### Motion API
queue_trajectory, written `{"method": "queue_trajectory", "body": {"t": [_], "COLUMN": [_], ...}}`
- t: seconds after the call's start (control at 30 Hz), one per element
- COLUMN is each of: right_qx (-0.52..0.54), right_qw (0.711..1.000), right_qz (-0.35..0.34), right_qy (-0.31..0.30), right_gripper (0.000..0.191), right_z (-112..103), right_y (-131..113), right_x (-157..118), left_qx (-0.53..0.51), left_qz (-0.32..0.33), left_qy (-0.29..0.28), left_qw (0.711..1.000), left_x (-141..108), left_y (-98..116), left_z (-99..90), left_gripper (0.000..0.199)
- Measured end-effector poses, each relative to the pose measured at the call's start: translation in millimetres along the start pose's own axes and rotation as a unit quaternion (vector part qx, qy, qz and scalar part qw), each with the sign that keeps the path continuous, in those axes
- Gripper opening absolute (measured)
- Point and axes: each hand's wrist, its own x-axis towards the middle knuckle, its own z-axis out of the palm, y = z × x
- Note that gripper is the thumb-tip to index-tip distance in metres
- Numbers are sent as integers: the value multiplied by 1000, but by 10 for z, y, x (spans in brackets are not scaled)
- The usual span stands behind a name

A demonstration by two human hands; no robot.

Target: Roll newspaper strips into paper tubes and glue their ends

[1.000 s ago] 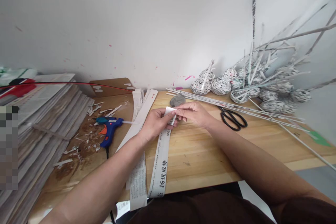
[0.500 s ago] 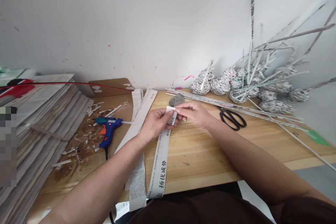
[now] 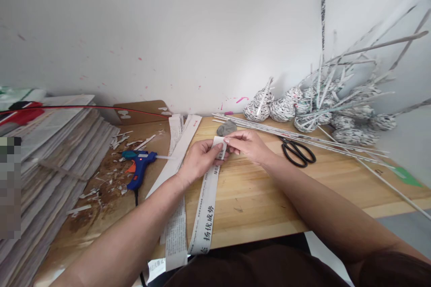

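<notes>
A long printed newspaper strip (image 3: 206,219) runs from the table's front edge up to my two hands. My left hand (image 3: 202,157) grips it near the upper end, thumb pressed on top and fingers beneath. At the strip's top right corner my right hand (image 3: 247,144) pinches the paper between thumb and forefinger. Just beyond the fingertips lies a grey lump (image 3: 226,127), partly hidden by my right hand. More newspaper strips (image 3: 175,228) lie to the left, passing under my left forearm.
A blue glue gun (image 3: 139,166) lies on stained cardboard among paper scraps, beside a tall stack of newspapers (image 3: 63,143). To the right are black scissors (image 3: 298,151), thin rolled paper sticks (image 3: 303,136) and several woven paper gourd shapes (image 3: 283,108) along the wall.
Almost nothing differs. My right fingers have shifted very slightly at the strip's top corner, while my left hand keeps its hold in the same place.
</notes>
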Motion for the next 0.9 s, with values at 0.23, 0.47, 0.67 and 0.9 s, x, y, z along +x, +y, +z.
{"method": "queue_trajectory", "body": {"t": [0.23, 0.47, 0.67, 0.9], "right_qx": [22, 23, -23, -327], "right_qw": [1000, 1000, 999, 924], "right_qz": [2, -9, -32, -175], "right_qy": [5, 10, -9, 89], "right_gripper": [28, 32, 33, 34], "right_z": [31, 35, 28, -102], "right_y": [-9, -20, -18, 168], "right_x": [-1, -16, -10, 84], "left_qx": [34, 31, 30, -3], "left_qz": [4, -5, -14, -16], "left_qy": [-1, -1, 2, 43], "left_qw": [999, 1000, 999, 999], "left_x": [7, 3, 6, 33], "left_y": [-31, -26, -10, -31], "left_z": [-17, -15, -22, -51], "left_gripper": [39, 37, 37, 38]}}
